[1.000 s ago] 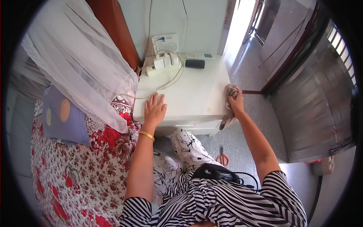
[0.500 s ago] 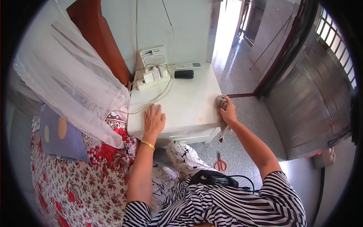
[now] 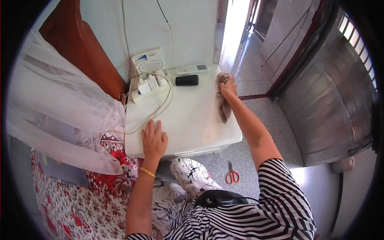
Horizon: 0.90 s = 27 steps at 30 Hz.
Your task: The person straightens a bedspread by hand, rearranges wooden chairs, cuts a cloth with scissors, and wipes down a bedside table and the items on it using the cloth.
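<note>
A white bedside cabinet (image 3: pixel 188 116) stands before me. My right hand (image 3: pixel 229 87) is closed around a crumpled grey-brown cloth (image 3: pixel 225 110), pressed against the right edge of the cabinet top near its far corner. Part of the cloth hangs loosely toward me. My left hand (image 3: pixel 153 140) rests flat on the near left part of the top, fingers spread, close to a thin white cable (image 3: pixel 158 112). Farther back lie a black oblong case (image 3: pixel 187 80) and a white remote control (image 3: pixel 193 69). A white power strip (image 3: pixel 150 94) with plugs sits at the back left.
A white router-like box (image 3: pixel 149 62) leans against the wall. Orange-handled scissors (image 3: pixel 232 176) lie on the floor right of my legs. A floral-covered bed (image 3: pixel 80 200) and white net curtain (image 3: pixel 60 100) are at left. A metal door (image 3: pixel 324 100) stands at right.
My right hand has moved the cloth away from me along the cabinet's right edge, toward the far corner. My left hand stays flat on the top. The view has shifted slightly.
</note>
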Tool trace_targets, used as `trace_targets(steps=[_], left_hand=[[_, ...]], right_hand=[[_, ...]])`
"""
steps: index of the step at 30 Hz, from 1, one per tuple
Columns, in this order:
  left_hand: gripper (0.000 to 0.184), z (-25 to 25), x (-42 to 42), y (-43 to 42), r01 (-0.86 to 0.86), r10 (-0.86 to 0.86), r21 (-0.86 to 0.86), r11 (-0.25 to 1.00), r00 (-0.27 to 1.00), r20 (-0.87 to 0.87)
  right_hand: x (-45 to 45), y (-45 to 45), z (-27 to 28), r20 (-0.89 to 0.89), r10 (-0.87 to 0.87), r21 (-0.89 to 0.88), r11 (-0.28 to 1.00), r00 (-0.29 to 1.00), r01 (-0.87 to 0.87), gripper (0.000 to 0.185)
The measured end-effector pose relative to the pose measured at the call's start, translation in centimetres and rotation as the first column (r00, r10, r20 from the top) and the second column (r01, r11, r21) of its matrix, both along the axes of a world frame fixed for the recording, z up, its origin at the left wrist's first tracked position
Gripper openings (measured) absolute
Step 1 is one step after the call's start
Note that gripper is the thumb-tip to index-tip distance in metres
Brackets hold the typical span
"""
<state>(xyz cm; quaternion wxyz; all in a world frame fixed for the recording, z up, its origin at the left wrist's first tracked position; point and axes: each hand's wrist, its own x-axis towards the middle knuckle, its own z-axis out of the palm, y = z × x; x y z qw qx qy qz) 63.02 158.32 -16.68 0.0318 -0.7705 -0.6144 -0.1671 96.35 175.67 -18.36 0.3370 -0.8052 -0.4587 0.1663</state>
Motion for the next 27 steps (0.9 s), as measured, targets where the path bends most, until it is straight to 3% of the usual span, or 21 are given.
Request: trace_targets(steps=[11, 15, 21, 27], left_hand=[[0.052, 0.9, 0.1, 0.0, -0.003, 0.003, -0.017, 1.0, 1.0, -0.005], [0.053, 1.0, 0.1, -0.1, 0.017, -0.017, -0.007, 1.0, 0.999, 0.032], [0.053, 0.9, 0.1, 0.0, 0.007, -0.007, 0.01, 1.0, 1.0, 0.023], [0.051, 0.7, 0.0, 0.2, -0.001, 0.0, 0.036, 0.999, 1.0, 0.017]], right_hand=[[1.0, 10.7, 0.5, -0.204, -0.163, -0.085, 0.985, 0.965, 0.148, 0.064], [1.6, 10.4, 0.6, -0.335, -0.128, -0.039, 0.992, 0.933, 0.122, 0.072], [2.8, 10.2, -1.5, -0.264, 0.016, 0.061, 0.998, 0.964, 0.0, 0.072], [3.5, 6.6, -2.0, -0.29, 0.09, 0.049, 0.996, 0.953, -0.079, 0.071]])
